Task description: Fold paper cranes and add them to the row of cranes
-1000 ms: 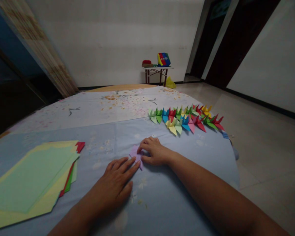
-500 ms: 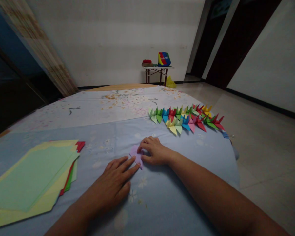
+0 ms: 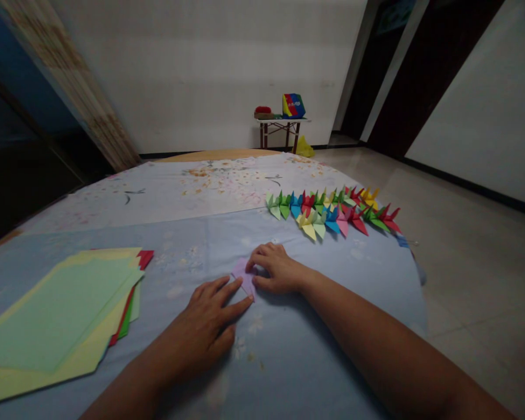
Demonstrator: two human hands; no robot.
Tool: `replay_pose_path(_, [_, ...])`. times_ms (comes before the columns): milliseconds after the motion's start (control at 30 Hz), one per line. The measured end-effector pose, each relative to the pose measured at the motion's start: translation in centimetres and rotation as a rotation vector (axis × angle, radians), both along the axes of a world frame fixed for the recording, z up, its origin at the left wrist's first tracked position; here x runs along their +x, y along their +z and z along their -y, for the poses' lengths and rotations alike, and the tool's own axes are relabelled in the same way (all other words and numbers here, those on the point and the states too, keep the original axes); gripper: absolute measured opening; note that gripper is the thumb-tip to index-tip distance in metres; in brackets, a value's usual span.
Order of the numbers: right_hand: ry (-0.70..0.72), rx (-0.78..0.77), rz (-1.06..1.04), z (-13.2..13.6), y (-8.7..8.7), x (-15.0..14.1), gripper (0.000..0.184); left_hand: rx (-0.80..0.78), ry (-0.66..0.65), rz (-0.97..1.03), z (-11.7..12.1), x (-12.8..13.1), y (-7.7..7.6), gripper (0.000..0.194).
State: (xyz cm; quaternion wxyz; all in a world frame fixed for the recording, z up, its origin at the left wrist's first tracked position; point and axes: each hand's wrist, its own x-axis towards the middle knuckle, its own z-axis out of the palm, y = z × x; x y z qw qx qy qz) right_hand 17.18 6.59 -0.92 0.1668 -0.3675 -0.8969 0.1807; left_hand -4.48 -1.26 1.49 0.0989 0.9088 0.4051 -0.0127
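A small folded piece of purple origami paper (image 3: 241, 269) lies on the blue cloth in front of me. Its right part is hidden under my fingers. My left hand (image 3: 212, 312) rests flat and open, with spread fingers whose tips touch the paper's lower left edge. On the paper's right side, my right hand (image 3: 273, 269) has its thumb and curled fingers closed on it. Folded paper cranes (image 3: 330, 216) in several colours stand in rows beyond my right hand.
A stack of coloured paper sheets (image 3: 65, 315) lies at the left, green and yellow on top. The round table bears a blue floral cloth (image 3: 332, 350) and a white floral cloth (image 3: 166, 186). A small table (image 3: 284, 121) with a colourful box (image 3: 293, 106) stands by the wall.
My left hand's fingertips have shifted very slightly to the right along the purple paper. My right hand stays nearly still on it. The whole view has moved a little.
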Motion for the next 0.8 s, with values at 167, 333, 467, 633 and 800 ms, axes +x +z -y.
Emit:
replay_pose_path(167, [0.003, -0.01, 0.008, 0.0, 0.1, 0.0, 0.026, -0.044, -0.009, -0.018, 0.2, 0.1, 0.5, 0.057])
replay_pose_path(333, [0.004, -0.001, 0.001, 0.0, 0.0, 0.0, 0.025, -0.074, -0.011, 0.001, 0.2, -0.1, 0.6, 0.051])
replay_pose_path(467, [-0.002, -0.002, 0.012, 0.0, -0.2, 0.0, 0.026, -0.095, -0.002, 0.071, 0.2, -0.4, 0.3, 0.048])
replay_pose_path(633, [0.01, 0.008, 0.013, 0.1, 0.0, 0.0, 0.026, -0.063, 0.142, 0.076, 0.2, 0.1, -0.1, 0.051])
replay_pose_path(800, [0.013, 0.004, 0.0, 0.2, 0.0, 0.1, 0.028, 0.014, 0.149, -0.017, 0.4, 1.3, -0.2, 0.051])
